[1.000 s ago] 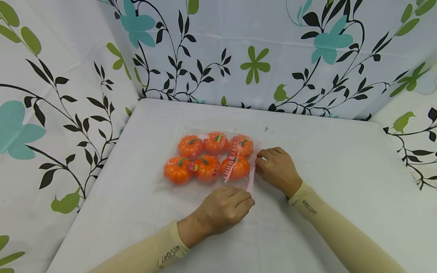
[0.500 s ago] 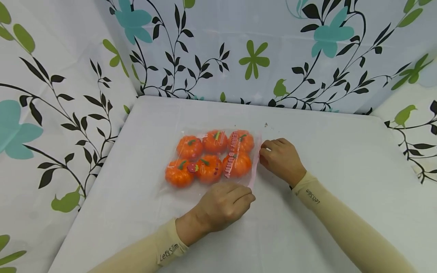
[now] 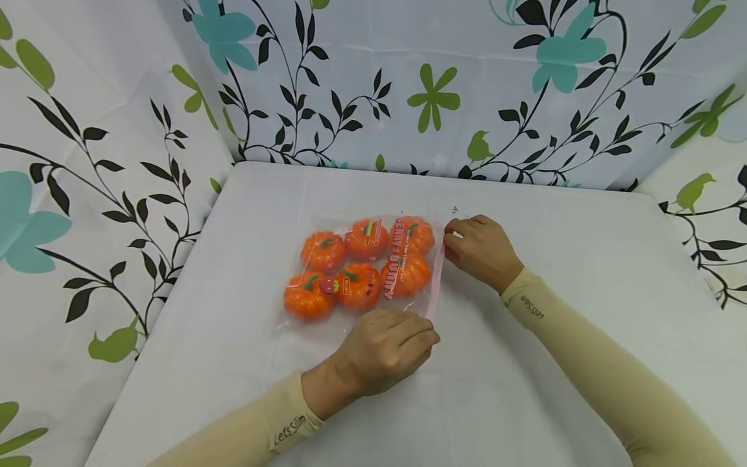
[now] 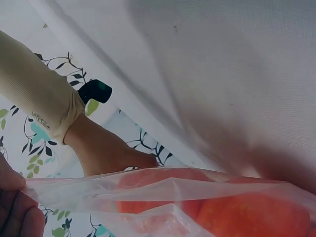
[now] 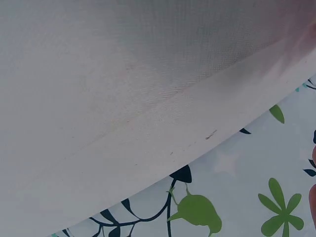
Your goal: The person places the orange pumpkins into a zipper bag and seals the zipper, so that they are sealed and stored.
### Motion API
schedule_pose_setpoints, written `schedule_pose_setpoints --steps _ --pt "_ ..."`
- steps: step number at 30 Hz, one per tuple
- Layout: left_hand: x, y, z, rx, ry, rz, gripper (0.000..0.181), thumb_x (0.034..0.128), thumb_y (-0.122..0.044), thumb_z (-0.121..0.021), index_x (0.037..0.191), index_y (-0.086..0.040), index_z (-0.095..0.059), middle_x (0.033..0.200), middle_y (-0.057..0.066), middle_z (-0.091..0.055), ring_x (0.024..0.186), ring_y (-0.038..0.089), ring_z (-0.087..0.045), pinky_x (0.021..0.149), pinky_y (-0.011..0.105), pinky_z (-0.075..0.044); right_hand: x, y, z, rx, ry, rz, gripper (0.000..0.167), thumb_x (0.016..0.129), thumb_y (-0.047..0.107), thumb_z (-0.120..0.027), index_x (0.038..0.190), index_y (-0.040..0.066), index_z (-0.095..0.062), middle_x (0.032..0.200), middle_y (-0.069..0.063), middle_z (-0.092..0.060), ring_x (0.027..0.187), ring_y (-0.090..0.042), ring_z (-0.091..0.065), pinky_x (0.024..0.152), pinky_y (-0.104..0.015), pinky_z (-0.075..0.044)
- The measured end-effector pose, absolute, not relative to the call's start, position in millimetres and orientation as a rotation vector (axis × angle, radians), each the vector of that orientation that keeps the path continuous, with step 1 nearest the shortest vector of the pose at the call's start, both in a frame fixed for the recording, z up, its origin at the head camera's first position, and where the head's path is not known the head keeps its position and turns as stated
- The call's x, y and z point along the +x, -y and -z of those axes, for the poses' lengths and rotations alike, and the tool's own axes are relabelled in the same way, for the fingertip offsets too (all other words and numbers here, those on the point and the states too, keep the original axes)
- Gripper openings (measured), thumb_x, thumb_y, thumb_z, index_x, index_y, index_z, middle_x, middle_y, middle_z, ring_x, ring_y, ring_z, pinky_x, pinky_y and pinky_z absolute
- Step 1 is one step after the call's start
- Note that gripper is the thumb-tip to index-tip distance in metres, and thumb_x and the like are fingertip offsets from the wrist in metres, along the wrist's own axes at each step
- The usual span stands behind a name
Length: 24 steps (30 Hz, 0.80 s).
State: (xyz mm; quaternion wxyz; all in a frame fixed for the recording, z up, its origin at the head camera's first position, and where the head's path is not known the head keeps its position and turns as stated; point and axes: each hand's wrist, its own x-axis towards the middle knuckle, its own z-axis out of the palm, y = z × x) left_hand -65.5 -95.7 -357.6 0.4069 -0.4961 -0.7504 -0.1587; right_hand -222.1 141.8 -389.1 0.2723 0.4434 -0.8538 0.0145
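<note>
A clear zip bag (image 3: 417, 306) with pink lettering lies on the white table and holds several small orange toy-like pumpkins (image 3: 357, 287) with green stems. Along its right side runs a pink zip strip (image 3: 436, 275). My left hand (image 3: 385, 353) pinches the near corner of that side; the left wrist view shows thumb and fingers on the plastic (image 4: 103, 190). At the strip's far end, my right hand (image 3: 481, 250) pinches the edge with curled fingers. Only a sliver of a right fingertip (image 5: 313, 205) enters the right wrist view.
Some tiny dark crumbs (image 3: 455, 210) lie beyond my right hand on the white-covered table (image 3: 554, 240). A floral-printed cloth (image 3: 362, 71) hangs behind the table and at both sides.
My right hand has moved away from me along the pink strip to its far end. My left hand stays at the near corner. The head view has tilted slightly.
</note>
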Motion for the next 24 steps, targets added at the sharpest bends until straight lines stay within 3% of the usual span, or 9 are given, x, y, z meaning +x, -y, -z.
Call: schedule_pose_setpoints --steps 8,14,24 --pt "-66 96 357 -1.259 1.853 0.395 0.022 0.0957 -0.010 -0.054 0.090 -0.009 -0.075 0.088 -0.001 -0.073 0.080 0.010 -0.070 0.085 0.024 -0.057 -226 -140 383 1.222 2.284 -0.037 0.019 0.080 0.016 -0.085 0.090 0.004 -0.074 0.104 -0.012 -0.073 0.083 -0.026 -0.073 0.083 -0.046 -0.059" --pt "-65 95 354 -1.264 1.830 0.420 0.021 0.0957 -0.011 -0.056 0.093 -0.009 -0.077 0.091 0.000 -0.075 0.082 0.010 -0.071 0.087 0.023 -0.056 -225 -148 389 1.323 2.250 -0.097 0.023 0.079 0.011 -0.084 0.100 0.006 -0.076 0.104 -0.008 -0.074 0.082 -0.024 -0.073 0.082 -0.046 -0.060" --pt "-65 96 352 -1.280 1.793 0.476 0.016 0.0921 -0.011 -0.062 0.092 -0.008 -0.078 0.090 0.000 -0.075 0.081 0.010 -0.071 0.085 0.021 -0.056 -229 -147 392 1.386 2.160 -0.103 0.019 0.078 0.012 -0.085 0.094 0.006 -0.075 0.101 -0.008 -0.071 0.078 -0.024 -0.070 0.079 -0.044 -0.059"
